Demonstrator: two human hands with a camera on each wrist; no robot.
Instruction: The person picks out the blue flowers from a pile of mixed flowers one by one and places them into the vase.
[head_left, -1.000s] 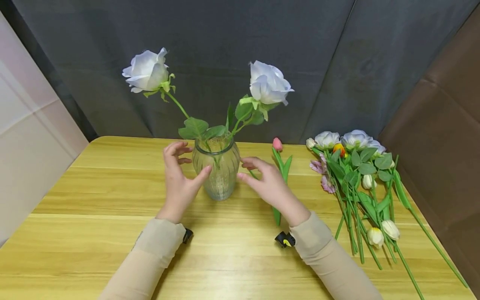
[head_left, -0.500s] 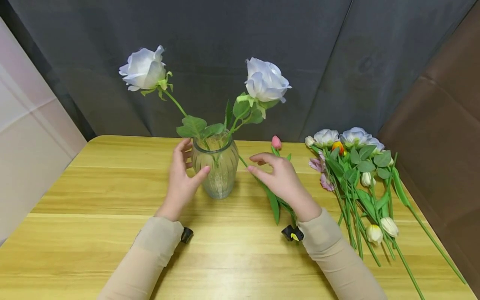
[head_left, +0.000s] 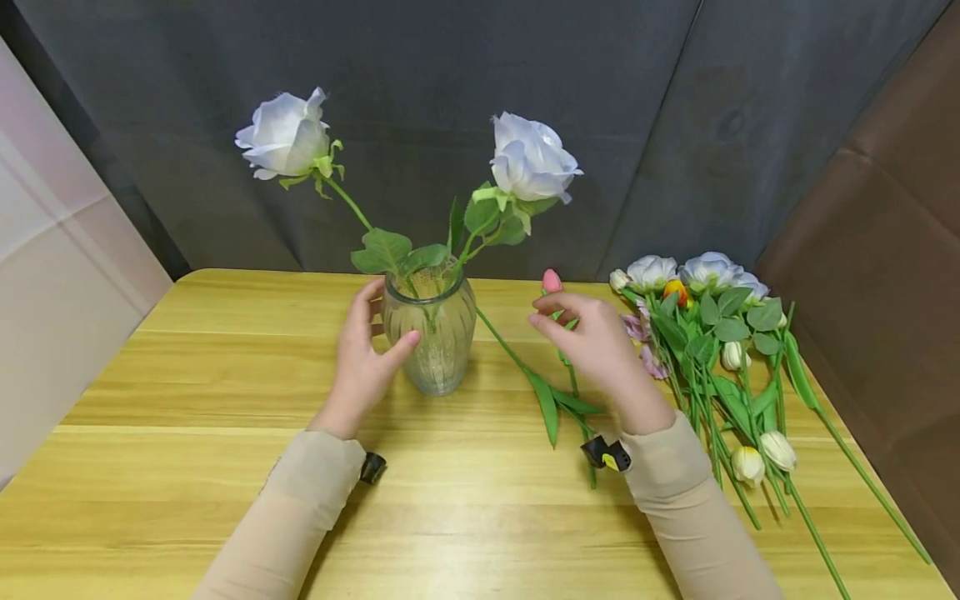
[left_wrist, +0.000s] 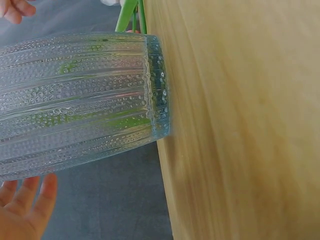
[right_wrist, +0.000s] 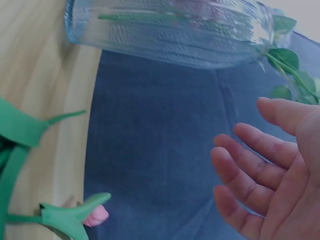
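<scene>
A ribbed clear glass vase (head_left: 438, 354) stands upright on the wooden table, with two pale blue-white roses, one leaning left (head_left: 285, 137) and one leaning right (head_left: 532, 158). At the vase's left side, my left hand (head_left: 363, 354) cups it loosely with spread fingers; its fingertips (left_wrist: 48, 185) meet the glass edge in the left wrist view. My right hand (head_left: 600, 342) holds nothing, fingers relaxed, above a pink tulip (head_left: 552, 281) that lies on the table. In the right wrist view, the right palm (right_wrist: 285, 200) faces the camera, apart from the vase.
Another green stem with long leaves (head_left: 546, 408) lies across the tulip's stem; its flower head is not visible. To the right lies a pile of flowers: pale roses (head_left: 708, 273), white tulips (head_left: 750, 467), an orange bloom (head_left: 675, 292) and mauve flowers (head_left: 652, 362). A dark cloth (head_left: 420, 50) hangs behind.
My right hand has moved away from the vase to the right, uncovering the green stem beside it. My left hand has come closer round the vase. The roses stand nearly as before.
</scene>
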